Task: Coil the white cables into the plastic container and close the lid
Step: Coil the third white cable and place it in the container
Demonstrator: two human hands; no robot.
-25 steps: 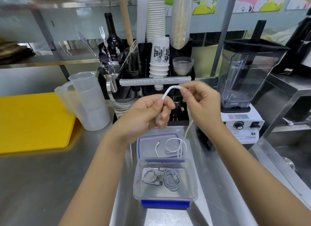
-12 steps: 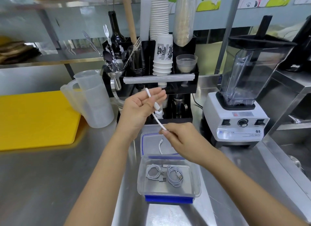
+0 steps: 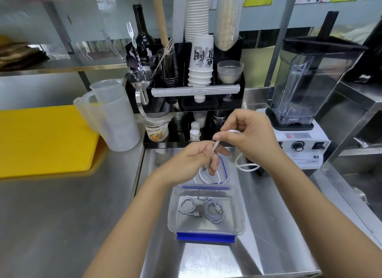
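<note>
Steel counter [image 3: 62, 215], open plastic container [image 3: 239, 222] at centre, two coiled cables [image 3: 201, 209] already inside, lid [image 3: 224, 170] flat behind. Risk here: slack tail springing loose, loop unwinding, dangling end snagging the lid. Left hand [image 3: 192, 161] pinching the white cable [image 3: 247, 167], right hand [image 3: 248, 137] gripping it higher; rest hanging below, just above the lid.

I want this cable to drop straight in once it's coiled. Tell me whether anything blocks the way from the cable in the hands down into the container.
Nothing visible blocks it. The white cable, held by the left hand and right hand, hangs above the open container. Two coiled cables already lie inside, with bare floor around them. The lid lies open behind.
</note>
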